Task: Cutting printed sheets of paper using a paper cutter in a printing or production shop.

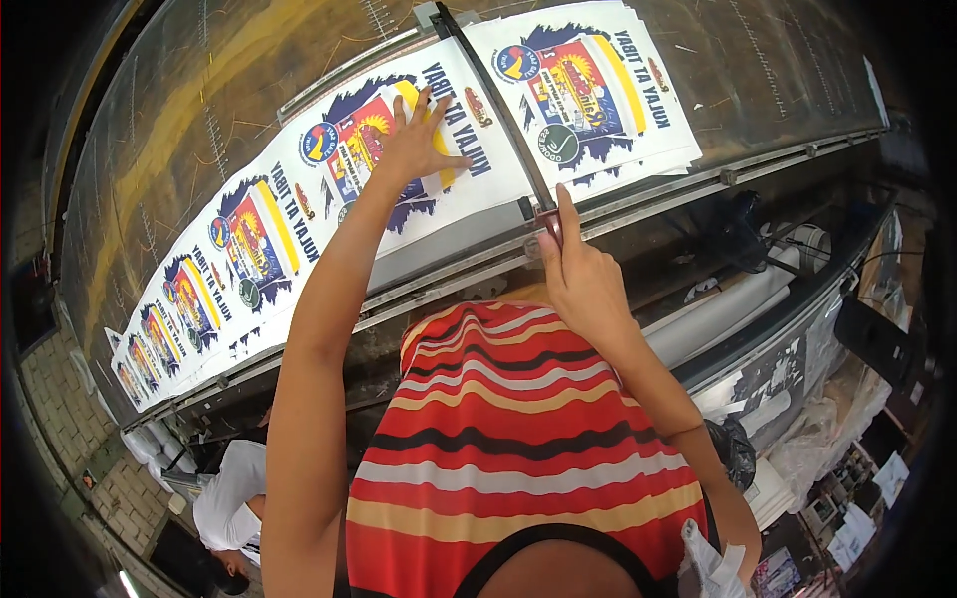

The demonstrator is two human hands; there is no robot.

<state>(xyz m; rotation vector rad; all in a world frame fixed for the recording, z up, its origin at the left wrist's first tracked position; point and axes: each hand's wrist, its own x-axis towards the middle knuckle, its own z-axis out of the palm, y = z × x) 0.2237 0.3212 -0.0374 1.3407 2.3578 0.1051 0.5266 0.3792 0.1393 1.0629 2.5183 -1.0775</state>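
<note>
A long white strip printed with repeated colourful designs [254, 234] runs across the table from the far left. My left hand [414, 145] lies on it with spread fingers, pressing the paper just left of a dark cutter blade arm [498, 100]. That arm lies down across the paper. My right hand [586, 279] is wrapped round the arm's dark red handle [551, 225] at the near edge, its index finger stretched forward. Right of the blade sits a stack of printed sheets [673, 145], their edges slightly uneven.
The brown worktable [768, 80] has scratch marks and a metal rail [797, 164] along its near edge. A ruler-like guide [349, 75] borders the strip's far side. Beneath the table lie grey rolls [723, 309]. A person in white [229, 498] is at lower left.
</note>
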